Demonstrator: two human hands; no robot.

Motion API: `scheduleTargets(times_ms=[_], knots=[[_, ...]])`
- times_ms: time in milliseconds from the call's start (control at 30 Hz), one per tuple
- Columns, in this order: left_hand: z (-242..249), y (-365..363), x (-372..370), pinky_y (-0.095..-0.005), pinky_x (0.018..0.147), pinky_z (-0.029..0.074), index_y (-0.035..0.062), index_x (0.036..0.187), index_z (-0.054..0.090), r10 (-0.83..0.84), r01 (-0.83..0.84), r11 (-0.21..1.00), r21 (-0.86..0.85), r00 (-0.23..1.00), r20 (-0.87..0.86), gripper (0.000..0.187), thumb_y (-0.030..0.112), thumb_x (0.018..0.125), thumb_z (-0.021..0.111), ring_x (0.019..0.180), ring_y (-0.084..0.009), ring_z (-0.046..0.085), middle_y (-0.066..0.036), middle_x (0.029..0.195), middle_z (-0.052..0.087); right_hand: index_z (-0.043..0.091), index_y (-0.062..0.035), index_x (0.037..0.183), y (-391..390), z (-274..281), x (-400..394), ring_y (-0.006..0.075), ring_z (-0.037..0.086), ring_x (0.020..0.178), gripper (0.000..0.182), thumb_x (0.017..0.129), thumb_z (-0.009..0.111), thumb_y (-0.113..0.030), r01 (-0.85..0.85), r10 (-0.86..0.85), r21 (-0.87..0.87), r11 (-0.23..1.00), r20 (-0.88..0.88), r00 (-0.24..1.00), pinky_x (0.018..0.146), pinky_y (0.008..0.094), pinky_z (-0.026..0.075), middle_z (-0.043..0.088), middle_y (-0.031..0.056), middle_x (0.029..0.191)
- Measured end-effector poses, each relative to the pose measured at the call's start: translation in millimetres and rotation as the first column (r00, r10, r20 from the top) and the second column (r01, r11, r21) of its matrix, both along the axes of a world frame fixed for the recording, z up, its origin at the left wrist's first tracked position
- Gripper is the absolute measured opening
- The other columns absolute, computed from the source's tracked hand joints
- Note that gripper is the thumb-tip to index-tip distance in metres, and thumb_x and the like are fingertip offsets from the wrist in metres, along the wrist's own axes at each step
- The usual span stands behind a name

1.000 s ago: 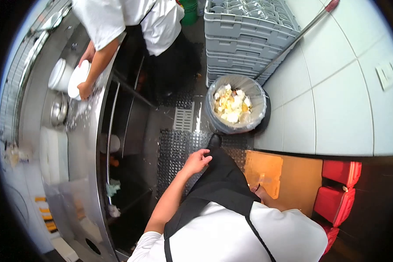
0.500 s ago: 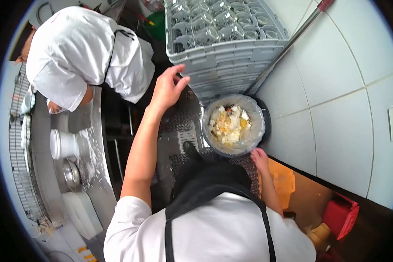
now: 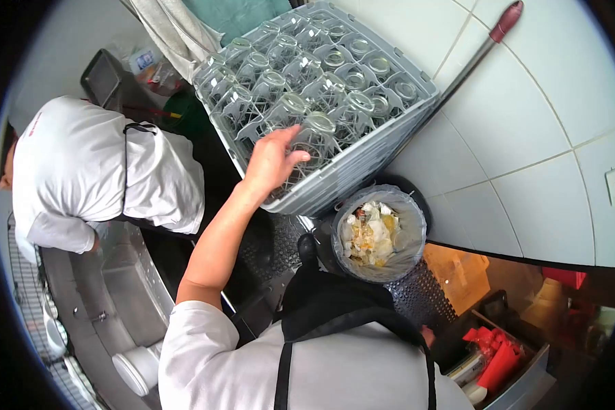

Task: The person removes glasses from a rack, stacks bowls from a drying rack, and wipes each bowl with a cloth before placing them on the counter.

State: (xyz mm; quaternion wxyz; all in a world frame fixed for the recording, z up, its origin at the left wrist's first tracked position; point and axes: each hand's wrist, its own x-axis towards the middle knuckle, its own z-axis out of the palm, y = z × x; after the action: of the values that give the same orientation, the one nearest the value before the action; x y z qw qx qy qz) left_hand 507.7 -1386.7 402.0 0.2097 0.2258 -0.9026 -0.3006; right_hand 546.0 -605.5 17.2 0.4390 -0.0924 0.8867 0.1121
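Note:
My left hand [image 3: 275,162] reaches over the front corner of a grey glass rack [image 3: 362,167], thumb and fingers apart. Its fingertips are right at an upturned clear drinking glass [image 3: 319,124] in the nearest row. More clear glasses [image 3: 292,106] stand upside down in the rack's compartments. Of my right hand [image 3: 427,335], only a small part shows, low beside my black apron; its fingers are hidden. A lined bin [image 3: 417,236] holding food scraps [image 3: 370,232] stands between my body and the rack.
A co-worker in a white shirt [image 3: 102,157] bends over the steel sink [image 3: 133,273] at left. A long-handled pole [image 3: 468,68] leans along the tiled wall. White tubs [image 3: 140,369] sit at lower left; a drawer with red items [image 3: 502,355] is at lower right.
My left hand has moved from beside the rack to over its front corner, at the glasses. My right hand has left the bin's rim and dropped beside my body. The view has shifted.

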Motion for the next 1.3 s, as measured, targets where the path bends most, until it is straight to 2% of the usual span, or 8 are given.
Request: scheduleTargets(times_ms=[100, 167, 300, 533, 833, 1033, 1167, 1300], knots=[[-15, -13, -1, -0.0349, 0.071, 0.054, -0.0015, 0.124, 0.058, -0.099, 0.097, 0.995, -0.037, 0.993, -0.061, 0.063, 0.018, 0.07, 0.084, 0.078, -0.0264, 0.064, -0.018, 0.104, 0.065, 0.07, -0.0084, 0.105, -10, -116, 80, 0.0256, 0.067, 0.094, 0.026, 0.092, 0.056, -0.027, -0.603, 0.399, -0.622, 0.5, -0.452, 0.798, 0.083, 0.0393, 0.053, 0.069, 0.0125, 0.093], [-15, -15, -1, -0.0378, 0.078, 0.054, -0.0026, 0.121, 0.059, -0.121, 0.12, 0.993, -0.009, 0.992, -0.027, 0.061, 0.019, 0.069, 0.084, 0.087, -0.0313, 0.065, -0.019, 0.113, 0.062, 0.068, -0.0052, 0.105, -101, -31, 65, 0.0241, 0.066, 0.09, 0.027, 0.093, 0.056, -0.027, 0.173, -0.153, -0.44, 0.881, 0.081, 0.985, 0.08, 0.0378, 0.052, 0.069, 0.0126, 0.091], [10, -23, 0, -0.0434, 0.085, 0.052, -0.0033, 0.11, 0.065, -0.355, 0.36, 0.932, -0.045, 0.93, 0.09, 0.049, 0.024, 0.073, 0.081, 0.099, -0.0396, 0.063, -0.02, 0.114, 0.063, 0.066, 0.001, 0.105, -243, 107, -8, 0.021, 0.064, 0.082, 0.03, 0.095, 0.056, -0.026, 0.494, -0.437, -0.545, 0.678, 0.242, 0.866, 0.074, 0.0347, 0.05, 0.069, 0.0128, 0.089], [2, -10, -52, -0.0463, 0.083, 0.051, -0.0044, 0.1, 0.066, -0.224, 0.224, 0.974, -0.037, 0.974, 0.003, 0.035, 0.019, 0.076, 0.078, 0.095, -0.0421, 0.064, -0.024, 0.096, 0.066, 0.066, -0.0008, 0.104, -211, 105, -62, 0.0117, 0.058, 0.068, 0.024, 0.092, 0.064, -0.021, 0.64, -0.824, -0.757, 0.133, 0.274, 0.495, 0.06, 0.0261, 0.047, 0.064, 0.0029, 0.081], [10, -19, -42, -0.0401, 0.078, 0.054, 0.0006, 0.11, 0.068, -0.125, 0.098, 0.985, -0.145, 0.973, -0.192, 0.044, 0.02, 0.073, 0.081, 0.083, -0.034, 0.068, -0.019, 0.095, 0.069, 0.067, 0.0036, 0.094, -166, 66, 24, 0.0232, 0.063, 0.071, 0.031, 0.091, 0.062, -0.027, 0.42, -0.484, -0.514, 0.747, 0.013, 0.875, 0.065, 0.0357, 0.049, 0.067, 0.014, 0.081], [4, -70, -13, -0.0418, 0.092, 0.049, -0.0014, 0.119, 0.063, 0.113, -0.117, 0.983, -0.144, 0.993, -0.038, 0.062, 0.02, 0.066, 0.086, 0.103, -0.0371, 0.062, -0.02, 0.11, 0.064, 0.066, 0.0032, 0.091, -196, 62, -13, 0.0312, 0.066, 0.077, 0.03, 0.091, 0.061, -0.027, 0.168, -0.365, -0.535, 0.828, -0.286, 0.886, 0.069, 0.0403, 0.05, 0.067, 0.0201, 0.083], [-2, -72, -21, -0.0441, 0.09, 0.05, -0.003, 0.119, 0.062, 0.085, -0.09, 0.994, -0.065, 0.993, -0.079, 0.066, 0.017, 0.062, 0.088, 0.105, -0.0404, 0.061, -0.024, 0.111, 0.063, 0.063, 0.0023, 0.095, -400, 222, -111, 0.0238, 0.064, 0.082, 0.022, 0.09, 0.066, -0.019, 0.078, -0.553, -0.969, 0.235, -0.067, 0.831, 0.078, 0.0338, 0.05, 0.068, 0.0139, 0.09], [-3, -74, -13, -0.0438, 0.089, 0.05, -0.0003, 0.12, 0.061, 0.024, -0.035, 0.994, -0.105, 0.994, -0.106, 0.068, 0.018, 0.06, 0.088, 0.103, -0.0406, 0.061, -0.023, 0.111, 0.064, 0.065, -0.0009, 0.097, -590, 382, -143, 0.0263, 0.065, 0.085, 0.018, 0.083, 0.072, -0.009, -0.479, -0.399, -0.877, -0.046, -0.423, 0.814, 0.077, 0.0337, 0.05, 0.066, 0.0127, 0.09]])
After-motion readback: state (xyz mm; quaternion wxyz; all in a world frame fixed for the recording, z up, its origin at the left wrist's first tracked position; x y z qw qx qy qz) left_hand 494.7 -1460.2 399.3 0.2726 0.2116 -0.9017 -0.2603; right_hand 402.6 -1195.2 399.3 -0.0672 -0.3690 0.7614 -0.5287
